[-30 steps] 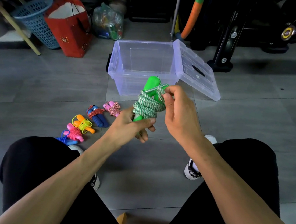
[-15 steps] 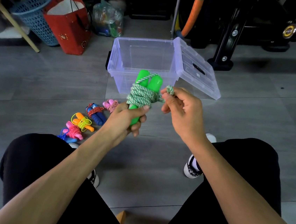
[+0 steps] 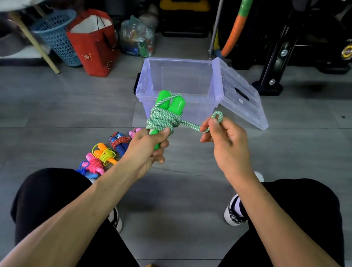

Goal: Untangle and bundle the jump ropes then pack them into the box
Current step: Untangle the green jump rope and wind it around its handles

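So: grey tiled floor (image 3: 186, 189), person seated, black-trousered knees at bottom of view, both forearms reaching forward. Clear plastic box (image 3: 177, 80) sits on the floor straight ahead, open, nothing visible inside; its lid (image 3: 239, 92) hangs off the right side, tilted down to the floor. Behind it, clutter along the wall: blue basket (image 3: 58, 34), red paper bag (image 3: 93, 44), clear plastic bag of bottles (image 3: 137, 37), black gym equipment (image 3: 311, 38) at right.

Left hand (image 3: 147, 150) grips the lower ends of the green jump rope (image 3: 165, 114) bundle, fingers curled round the two green handles, thumb pressed on the bottom of the rope wrap. Handles point up, side by side, in front of the box's near wall. Green-white cord is coiled several turns round them.

Right hand (image 3: 224, 138) pinches the free loop of cord between thumb and forefinger, other fingers loosely curled. Cord runs taut from the wrap to that pinch; small loop sticks up above the fingers.

Four bundled ropes lie on the floor left of the left hand, in a diagonal row: blue-handled rope (image 3: 118, 143) with red cord, orange-handled rope (image 3: 103, 153) with yellow cord, pink rope (image 3: 93, 164), blue rope (image 3: 85, 170). A fifth, pink, is mostly hidden behind the left hand.
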`<state>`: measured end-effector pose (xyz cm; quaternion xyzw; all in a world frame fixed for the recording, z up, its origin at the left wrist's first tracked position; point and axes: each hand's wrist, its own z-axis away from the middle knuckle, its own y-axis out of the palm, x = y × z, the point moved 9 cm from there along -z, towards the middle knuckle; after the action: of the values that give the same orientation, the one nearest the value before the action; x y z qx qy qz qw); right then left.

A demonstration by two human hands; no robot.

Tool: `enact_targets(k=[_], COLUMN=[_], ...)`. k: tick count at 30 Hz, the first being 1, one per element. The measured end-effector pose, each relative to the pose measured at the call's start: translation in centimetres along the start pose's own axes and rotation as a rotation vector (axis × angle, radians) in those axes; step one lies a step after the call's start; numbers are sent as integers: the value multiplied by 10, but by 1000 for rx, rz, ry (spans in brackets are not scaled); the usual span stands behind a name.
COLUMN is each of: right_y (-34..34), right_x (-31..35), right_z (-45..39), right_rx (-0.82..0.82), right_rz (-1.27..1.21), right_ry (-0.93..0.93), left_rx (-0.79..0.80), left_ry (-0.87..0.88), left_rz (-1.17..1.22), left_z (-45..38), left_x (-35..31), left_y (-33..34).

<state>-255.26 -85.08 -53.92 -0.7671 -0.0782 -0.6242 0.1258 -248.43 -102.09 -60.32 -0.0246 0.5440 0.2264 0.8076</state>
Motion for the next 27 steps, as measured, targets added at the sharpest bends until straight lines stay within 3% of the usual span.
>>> enact_targets(k=[4, 11, 15, 19, 27], right_y=[2, 2, 2, 1, 29], right_x=[9, 13, 10, 24, 34], right_z=[2, -4, -3, 1, 21], right_rx=[38, 61, -42, -130, -105], right_rz=[78, 77, 118, 239, 727], right_ry=[-57, -32, -32, -232, -674], left_rx=[-7, 5, 22, 56, 84], left_ry=[2, 167, 227, 197, 160], left_rz=[-92, -384, -515, -473, -310], left_z=[-4, 2, 4, 8, 14], left_x=[0, -2, -4, -1, -6], left_y=[-5, 10, 18, 25, 26])
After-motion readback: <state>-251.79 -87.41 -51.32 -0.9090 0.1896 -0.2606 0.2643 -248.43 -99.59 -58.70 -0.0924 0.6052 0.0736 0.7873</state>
